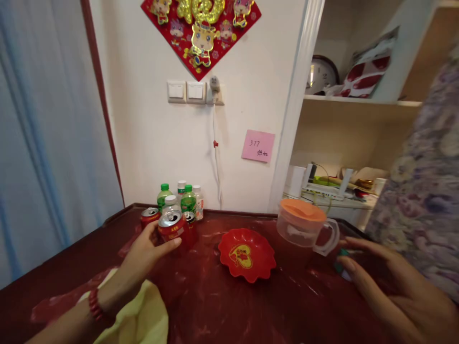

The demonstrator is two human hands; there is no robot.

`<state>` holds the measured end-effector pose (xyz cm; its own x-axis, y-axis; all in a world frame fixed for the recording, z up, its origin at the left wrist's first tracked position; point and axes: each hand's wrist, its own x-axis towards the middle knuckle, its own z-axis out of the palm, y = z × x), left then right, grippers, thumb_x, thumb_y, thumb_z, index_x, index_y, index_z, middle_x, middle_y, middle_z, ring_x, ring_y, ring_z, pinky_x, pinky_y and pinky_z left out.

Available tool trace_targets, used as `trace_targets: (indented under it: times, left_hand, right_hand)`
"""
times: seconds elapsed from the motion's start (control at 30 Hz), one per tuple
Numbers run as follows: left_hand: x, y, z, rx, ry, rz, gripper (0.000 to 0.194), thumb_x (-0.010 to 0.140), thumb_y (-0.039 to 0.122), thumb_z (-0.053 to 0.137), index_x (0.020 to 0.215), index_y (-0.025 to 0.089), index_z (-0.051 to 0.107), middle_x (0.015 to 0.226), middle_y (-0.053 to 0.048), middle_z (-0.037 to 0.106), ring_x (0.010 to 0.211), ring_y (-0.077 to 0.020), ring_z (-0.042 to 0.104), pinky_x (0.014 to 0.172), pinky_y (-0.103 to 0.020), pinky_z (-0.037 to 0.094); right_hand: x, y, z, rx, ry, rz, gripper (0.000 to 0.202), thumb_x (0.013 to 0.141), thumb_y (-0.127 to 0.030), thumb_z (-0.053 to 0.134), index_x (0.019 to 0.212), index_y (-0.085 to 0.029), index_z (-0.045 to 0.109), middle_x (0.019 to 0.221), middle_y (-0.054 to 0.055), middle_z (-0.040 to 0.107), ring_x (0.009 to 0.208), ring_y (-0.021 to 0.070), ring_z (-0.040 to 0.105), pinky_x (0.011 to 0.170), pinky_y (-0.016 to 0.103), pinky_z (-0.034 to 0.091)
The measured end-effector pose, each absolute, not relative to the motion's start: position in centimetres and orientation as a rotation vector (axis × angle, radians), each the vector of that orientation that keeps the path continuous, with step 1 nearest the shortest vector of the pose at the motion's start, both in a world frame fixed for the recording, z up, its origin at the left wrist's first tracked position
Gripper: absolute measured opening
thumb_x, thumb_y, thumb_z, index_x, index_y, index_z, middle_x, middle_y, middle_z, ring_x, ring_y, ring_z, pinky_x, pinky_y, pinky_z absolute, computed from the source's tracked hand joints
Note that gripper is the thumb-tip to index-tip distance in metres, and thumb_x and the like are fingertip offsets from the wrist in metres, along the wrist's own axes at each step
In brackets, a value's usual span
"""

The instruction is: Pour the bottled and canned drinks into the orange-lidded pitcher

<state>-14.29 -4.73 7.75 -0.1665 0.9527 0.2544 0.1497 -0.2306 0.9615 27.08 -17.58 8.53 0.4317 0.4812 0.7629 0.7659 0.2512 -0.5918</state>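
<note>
My left hand (145,253) is wrapped round an opened red can (173,226) at the left, in front of a group of bottles. A red bead bracelet circles that wrist. On the right, my right hand (390,282) has its thumb and fingers closed on a small green and white object (342,264), partly covered by the fingers. Close to its fingertips is the handle of a clear pitcher (297,234) with an orange lid. Between the hands lies a red scalloped plate (247,255) with a yellow heart design.
Green-capped bottles (188,199) and white-capped ones stand near the wall, with another red can (149,216) to their left. A yellow cloth (143,315) lies under my left forearm. Behind the pitcher, a shelf holds a white router (322,192). The dark red table has a raised back edge.
</note>
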Motion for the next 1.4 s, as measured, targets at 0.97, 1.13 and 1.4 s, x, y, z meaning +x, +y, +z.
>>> trace_targets:
  times: [0.97,1.13,1.4]
  left_hand:
    - [0.5,3.2,-1.9,1.904,1.213,1.185,0.064,0.069,0.038,0.077,0.127,0.018,0.063,0.132,-0.015,0.071,0.125,-0.0350,0.065,0.110,-0.050,0.047]
    - [0.9,2.6,-1.8,1.917,1.225,1.186,0.064,0.071,0.036,0.075,0.131,0.017,0.062,0.137,-0.016,0.068,0.129,-0.0360,0.062,0.113,-0.052,0.045]
    - [1.0,1.0,-0.8,1.882,1.178,1.172,0.067,0.070,0.024,0.077,0.135,0.021,0.061,0.139,-0.013,0.068,0.130,-0.0332,0.062,0.115,-0.049,0.043]
  right_hand:
    - [32.5,-1.8,0.7,-1.092,-0.405,0.180,0.059,0.074,-0.082,0.061,0.071,-0.023,0.058,0.052,-0.008,0.048,0.047,0.0127,0.045,0.048,0.028,0.038]
    - [31.9,-1.5,-0.8,-0.998,-0.320,0.203,0.060,0.070,-0.081,0.069,0.072,-0.021,0.061,0.051,-0.008,0.049,0.047,0.0112,0.044,0.045,0.025,0.037]
    - [31.8,-2.3,-0.2,-0.912,-0.366,0.266,0.063,0.063,-0.079,0.077,0.064,-0.023,0.048,0.052,-0.010,0.044,0.041,0.0060,0.033,0.037,0.021,0.028]
